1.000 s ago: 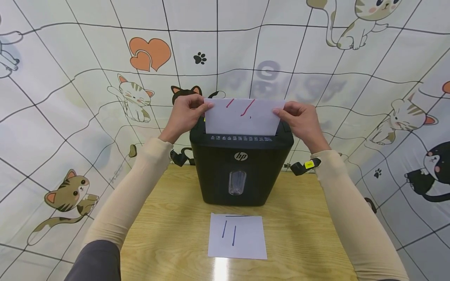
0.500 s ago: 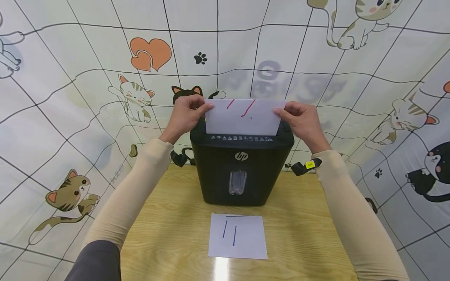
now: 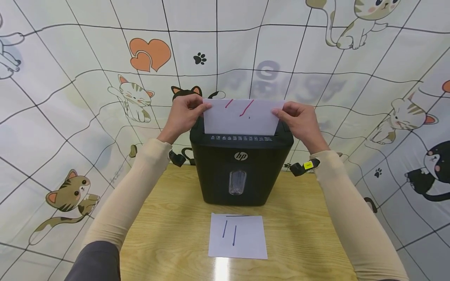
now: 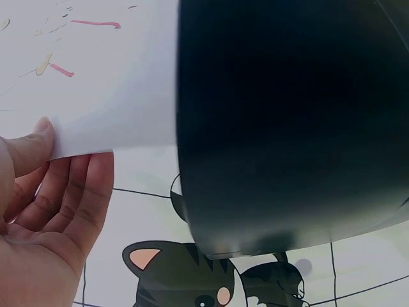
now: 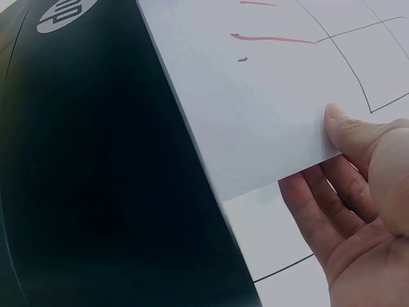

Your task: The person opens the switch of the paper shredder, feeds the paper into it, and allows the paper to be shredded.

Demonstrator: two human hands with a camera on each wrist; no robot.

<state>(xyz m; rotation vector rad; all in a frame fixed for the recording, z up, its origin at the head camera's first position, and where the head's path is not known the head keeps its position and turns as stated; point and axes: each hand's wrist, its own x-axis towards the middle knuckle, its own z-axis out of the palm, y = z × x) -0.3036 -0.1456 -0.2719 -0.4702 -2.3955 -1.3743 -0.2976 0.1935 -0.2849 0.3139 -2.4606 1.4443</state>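
Note:
A white sheet of paper [image 3: 239, 123] with red pen strokes stands upright at the top slot of a black HP paper shredder [image 3: 218, 171]. Its lower edge is hidden behind the front of the shredder's top. My left hand [image 3: 184, 116] pinches the sheet's left edge between thumb and fingers. On the opposite edge, my right hand [image 3: 301, 123] pinches it the same way. Both wrist views show the thumb on the near face and the fingers behind: left thumb [image 4: 32, 147], right thumb [image 5: 351, 131].
The shredder stands on a wooden table [image 3: 299, 226]. In front of it lies a second white sheet [image 3: 246, 238] with dark blue strokes. A cat-patterned curtain [image 3: 225, 50] hangs close behind and at both sides. Each wrist carries a small black camera.

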